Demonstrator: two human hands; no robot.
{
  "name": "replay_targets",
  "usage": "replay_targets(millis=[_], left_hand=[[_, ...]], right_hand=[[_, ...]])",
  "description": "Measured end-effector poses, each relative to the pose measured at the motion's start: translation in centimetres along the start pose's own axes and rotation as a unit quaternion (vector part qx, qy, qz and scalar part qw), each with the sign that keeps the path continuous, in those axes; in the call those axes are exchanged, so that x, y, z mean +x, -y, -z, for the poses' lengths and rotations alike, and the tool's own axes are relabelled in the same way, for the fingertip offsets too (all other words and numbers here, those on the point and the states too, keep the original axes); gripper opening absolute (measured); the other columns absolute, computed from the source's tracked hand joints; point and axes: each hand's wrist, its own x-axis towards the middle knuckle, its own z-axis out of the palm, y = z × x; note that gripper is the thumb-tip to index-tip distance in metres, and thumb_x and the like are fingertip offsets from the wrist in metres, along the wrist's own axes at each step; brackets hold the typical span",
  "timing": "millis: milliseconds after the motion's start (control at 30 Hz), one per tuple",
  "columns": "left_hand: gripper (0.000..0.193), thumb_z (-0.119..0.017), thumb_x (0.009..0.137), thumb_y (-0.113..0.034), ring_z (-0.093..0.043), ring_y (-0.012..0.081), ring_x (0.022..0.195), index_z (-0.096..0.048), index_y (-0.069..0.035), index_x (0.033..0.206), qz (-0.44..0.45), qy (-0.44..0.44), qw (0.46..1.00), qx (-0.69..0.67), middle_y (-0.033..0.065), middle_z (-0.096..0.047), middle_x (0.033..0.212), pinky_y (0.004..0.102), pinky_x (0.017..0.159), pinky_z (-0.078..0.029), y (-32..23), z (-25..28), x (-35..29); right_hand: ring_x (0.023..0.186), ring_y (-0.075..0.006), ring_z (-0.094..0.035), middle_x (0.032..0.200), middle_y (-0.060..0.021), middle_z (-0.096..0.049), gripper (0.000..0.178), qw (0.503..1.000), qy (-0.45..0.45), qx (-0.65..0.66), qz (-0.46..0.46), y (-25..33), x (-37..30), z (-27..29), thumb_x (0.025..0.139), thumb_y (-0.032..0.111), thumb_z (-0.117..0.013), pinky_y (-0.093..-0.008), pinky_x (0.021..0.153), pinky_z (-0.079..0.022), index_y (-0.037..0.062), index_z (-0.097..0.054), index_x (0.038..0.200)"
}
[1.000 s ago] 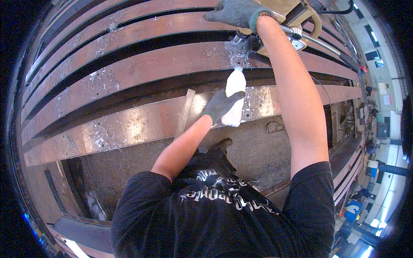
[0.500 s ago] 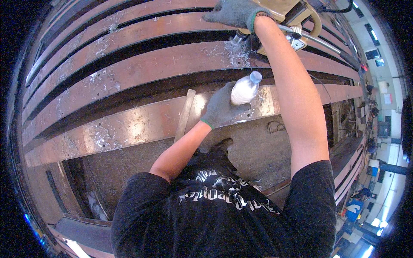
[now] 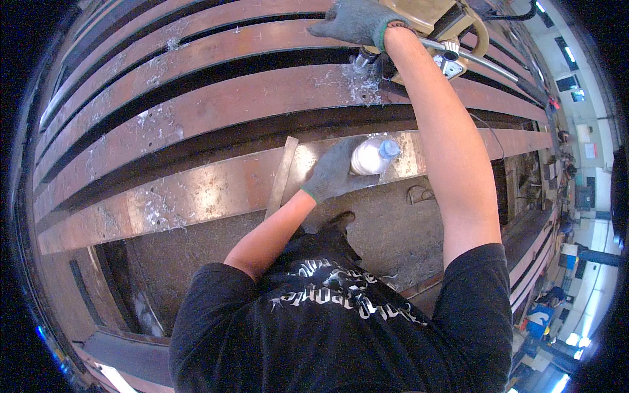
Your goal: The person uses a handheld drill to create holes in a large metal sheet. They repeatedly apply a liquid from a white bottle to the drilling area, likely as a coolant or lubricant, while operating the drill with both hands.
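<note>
A gloved left hand (image 3: 333, 169) wraps around a clear plastic bottle (image 3: 368, 159) with whitish contents, tilted with its light blue cap (image 3: 390, 149) toward the right, above the nearest steel beam (image 3: 177, 196) in a workshop. Well apart from it, the gloved right hand (image 3: 352, 25) reaches to the side of a tan machine (image 3: 429, 18); whether its fingers grip anything cannot be told, as the palm side is hidden. The bottle looks light and thin-walled, likely to give when squeezed and to turn slippery if wet, and is probably best held around the body, below the neck. Just under the machine's dark round tool (image 3: 367, 57), curled metal shavings (image 3: 365, 88) litter the next beam (image 3: 242, 92), while a narrow flat bar (image 3: 283, 170) lies across the nearest one, left of the bottle. No label can be read on the bottle; pale, ornate lettering crosses the worker's black T-shirt (image 3: 341, 347), and a sheet (image 3: 591, 150) on the far wall is too small to read
</note>
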Motion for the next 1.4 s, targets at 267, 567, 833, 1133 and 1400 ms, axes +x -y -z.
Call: replay_targets(millis=[267, 567, 833, 1133, 1400], left_hand=[[0.088, -0.089, 0.072, -0.049, -0.06, 0.0399, 0.124, -0.055, -0.003, 0.138, -0.022, 0.005, 0.999, 0.032, 0.022, -0.063, 0.132, 0.0482, 0.108, -0.046, 0.2, 0.3, -0.8], [0.089, -0.087, 0.073, -0.05, -0.057, 0.0399, 0.126, -0.053, -0.003, 0.14, -0.019, 0.03, 0.997, 0.069, 0.0208, -0.061, 0.134, 0.0489, 0.109, -0.045, 0.3, 0.2, -1.3], [0.085, -0.086, 0.075, -0.048, -0.056, 0.0396, 0.126, -0.052, -0.004, 0.139, -0.018, 0.004, 0.998, 0.068, 0.0203, -0.059, 0.135, 0.0492, 0.108, -0.045, 0.4, -0.2, -1.7], [0.086, -0.087, 0.074, -0.046, -0.054, 0.0382, 0.13, -0.051, -0.007, 0.141, 0.006, 0.008, 0.995, 0.099, 0.0175, -0.058, 0.138, 0.0492, 0.11, -0.044, 0.4, 0.1, -2.3], [0.086, -0.086, 0.075, -0.049, -0.053, 0.0381, 0.131, -0.051, -0.008, 0.141, 0.012, 0.002, 0.994, 0.104, 0.0168, -0.057, 0.14, 0.0503, 0.111, -0.043, 0.6, 0.2, -2.8]], right_hand=[[0.11, -0.0423, -0.068, 0.119, -0.0245, -0.072, 0.06, 0.999, 0.018, -0.037, 0.001, 0.3, 0.0, 0.2, 0.095, 0.054, -0.053, -0.0496, 0.098, -0.051, 0.0011, -0.076, 0.112], [0.112, -0.0415, -0.068, 0.12, -0.0238, -0.072, 0.061, 0.999, 0.013, -0.034, -0.016, 0.8, -0.4, 0.4, 0.094, 0.056, -0.054, -0.0491, 0.099, -0.051, 0.0013, -0.076, 0.111], [0.109, -0.0424, -0.069, 0.117, -0.0244, -0.072, 0.06, 0.999, 0.012, -0.03, -0.016, 0.3, 0.3, -0.5, 0.093, 0.056, -0.055, -0.0484, 0.098, -0.052, 0.0021, -0.077, 0.109], [0.113, -0.0427, -0.068, 0.121, -0.0266, -0.07, 0.063, 0.999, 0.003, -0.038, -0.02, 0.5, 0.0, -0.6, 0.092, 0.056, -0.057, -0.0489, 0.1, -0.052, -0.0005, -0.076, 0.111], [0.116, -0.0429, -0.066, 0.125, -0.0278, -0.068, 0.065, 0.998, -0.02, -0.055, -0.009, 0.3, 0.4, -1.2, 0.091, 0.057, -0.056, -0.0487, 0.102, -0.051, -0.0011, -0.075, 0.114]])
